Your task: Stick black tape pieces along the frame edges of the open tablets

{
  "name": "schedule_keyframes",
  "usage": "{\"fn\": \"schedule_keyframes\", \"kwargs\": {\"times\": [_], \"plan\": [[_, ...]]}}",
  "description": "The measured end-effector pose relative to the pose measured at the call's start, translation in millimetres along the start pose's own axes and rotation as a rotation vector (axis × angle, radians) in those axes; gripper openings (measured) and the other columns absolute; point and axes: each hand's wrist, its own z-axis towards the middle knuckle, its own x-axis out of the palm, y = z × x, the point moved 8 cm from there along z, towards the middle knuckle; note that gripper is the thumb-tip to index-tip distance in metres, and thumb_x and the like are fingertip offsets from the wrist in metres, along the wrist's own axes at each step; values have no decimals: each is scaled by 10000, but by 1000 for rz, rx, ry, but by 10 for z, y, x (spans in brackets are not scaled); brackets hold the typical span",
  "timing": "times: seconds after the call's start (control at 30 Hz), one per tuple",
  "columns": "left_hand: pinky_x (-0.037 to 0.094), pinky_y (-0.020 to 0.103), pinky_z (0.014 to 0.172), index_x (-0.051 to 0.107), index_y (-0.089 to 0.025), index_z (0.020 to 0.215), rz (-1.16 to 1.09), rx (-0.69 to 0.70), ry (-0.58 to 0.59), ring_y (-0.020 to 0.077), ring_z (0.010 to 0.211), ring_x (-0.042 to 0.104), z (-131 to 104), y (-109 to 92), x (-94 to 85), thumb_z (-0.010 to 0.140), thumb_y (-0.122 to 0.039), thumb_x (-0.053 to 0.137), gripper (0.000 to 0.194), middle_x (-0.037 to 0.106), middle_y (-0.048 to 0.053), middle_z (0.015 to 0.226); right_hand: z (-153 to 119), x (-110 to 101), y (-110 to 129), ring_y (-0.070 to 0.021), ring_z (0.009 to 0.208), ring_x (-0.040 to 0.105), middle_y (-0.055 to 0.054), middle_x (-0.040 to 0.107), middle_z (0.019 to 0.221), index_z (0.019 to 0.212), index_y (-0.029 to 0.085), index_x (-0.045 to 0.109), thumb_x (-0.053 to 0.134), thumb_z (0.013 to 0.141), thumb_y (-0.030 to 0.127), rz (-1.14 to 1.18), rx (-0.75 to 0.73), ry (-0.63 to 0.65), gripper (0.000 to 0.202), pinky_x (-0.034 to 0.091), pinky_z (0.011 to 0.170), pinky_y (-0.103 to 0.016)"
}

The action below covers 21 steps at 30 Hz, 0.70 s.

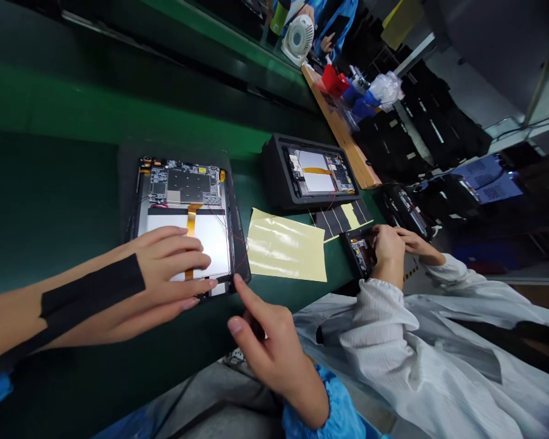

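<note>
An opened tablet (215, 238) lies on a dark pad (128, 177), its circuit board (187, 185) and silver battery area showing, with an orange ribbon cable and thin red wires. Across its lower left part rests my left hand (165, 274), palm down with the fingers stretched out; black tape is stuck on the back of that hand and wrist. My right hand (274, 347) points its index finger at the tablet's lower right corner and touches it, thumb apart, nothing seen in its grip.
Right of the tablet lies a yellow sheet (287, 245). Behind it, another opened tablet (320, 172) sits in a black foam box (274, 177), beside black strips (333, 221). At the right, a co-worker's hands (388, 247) hold a smaller device (360, 256). A white fan (298, 38) stands farther back.
</note>
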Motion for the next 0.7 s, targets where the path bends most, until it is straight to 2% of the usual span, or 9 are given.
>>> {"fn": "schedule_keyframes", "kwargs": {"times": [0.07, 0.17, 0.27, 0.4, 0.53, 0.7], "plan": [[330, 501, 1300, 783, -336, 1206, -21, -11, -3, 239, 1264, 579, 36, 38, -23, 1058, -181, 502, 353, 692, 6, 1250, -9, -3, 1, -161, 585, 655, -43, 765, 781, 1605, 106, 537, 486, 1132, 449, -97, -27, 18, 586, 494, 570, -252], [310, 495, 1308, 793, -344, 1147, -32, -10, -5, 243, 1266, 580, 69, 70, -45, 1041, -194, 528, 322, 695, 5, 1227, -1, -30, 15, -220, 710, 758, -99, 820, 937, 1605, 141, 545, 459, 1140, 407, -253, -28, 45, 543, 546, 622, -291], [317, 468, 1307, 760, -328, 1249, -10, 3, -2, 236, 1260, 588, 28, 56, -44, 1030, -197, 555, 327, 706, 16, 1236, 31, -81, 73, -259, 792, 797, -122, 827, 972, 1565, 126, 585, 440, 1143, 433, -304, -64, 41, 542, 587, 677, -327], [282, 523, 1335, 753, -323, 1287, 68, -33, 21, 260, 1306, 590, -53, 4, -10, 1027, -219, 563, 338, 717, 26, 1262, 70, -53, 92, -253, 800, 804, -120, 839, 996, 1604, 128, 529, 434, 1143, 466, -313, -130, 52, 579, 580, 653, -314], [303, 546, 1324, 779, -276, 1186, 164, -39, 38, 280, 1311, 600, -22, -111, -4, 1034, -193, 534, 300, 728, 51, 1248, 97, 13, 38, -253, 768, 806, -121, 845, 997, 1606, 141, 527, 466, 1132, 390, -396, -129, 91, 539, 566, 622, -305], [400, 499, 1253, 769, -312, 1264, 70, -68, -10, 266, 1305, 584, 40, -105, -34, 1052, -217, 557, 314, 713, 47, 1275, 131, 37, 56, -277, 874, 814, -153, 836, 1100, 1568, 109, 553, 511, 1112, 336, -356, -184, 47, 512, 615, 704, -341]]}}
